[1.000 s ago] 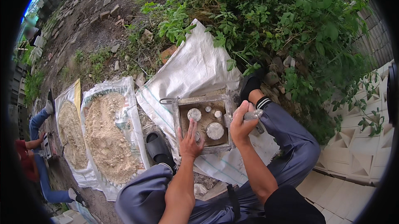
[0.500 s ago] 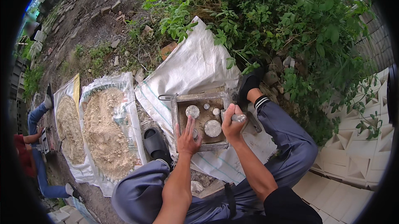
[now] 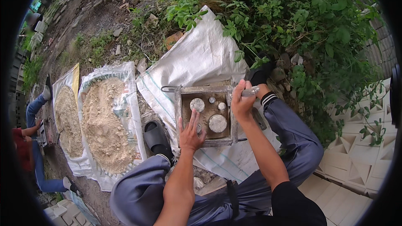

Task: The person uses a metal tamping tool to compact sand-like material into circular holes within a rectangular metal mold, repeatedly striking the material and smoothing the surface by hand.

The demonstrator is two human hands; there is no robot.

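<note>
A square wooden frame mould (image 3: 179, 104) lies on a white woven sack between my legs. Several round grey pieces of different sizes sit inside it, among them a large disc (image 3: 217, 123) and another disc (image 3: 197, 105) at the upper left. My left hand (image 3: 191, 136) reaches over the mould's near left side, fingers stretched out, the fingertips at the upper left disc. A further round piece is partly hidden beside those fingers. At the right edge of the mould, my right hand (image 3: 243, 100) is closed around a grey cylindrical handle (image 3: 251, 91); whatever it belongs to is not clear.
Two sacks with heaps of pale sandy powder (image 3: 104, 121) lie to the left. A person in blue trousers (image 3: 35, 108) sits beyond them. Leafy plants (image 3: 268, 20) grow at the far right, above stacked pale patterned blocks (image 3: 356, 150). My sandal (image 3: 155, 136) is beside the mould.
My right hand has risen slightly and moved right with the handle, away from the mould's inside. My left hand stays near the same disc. The whole view has shifted a little.
</note>
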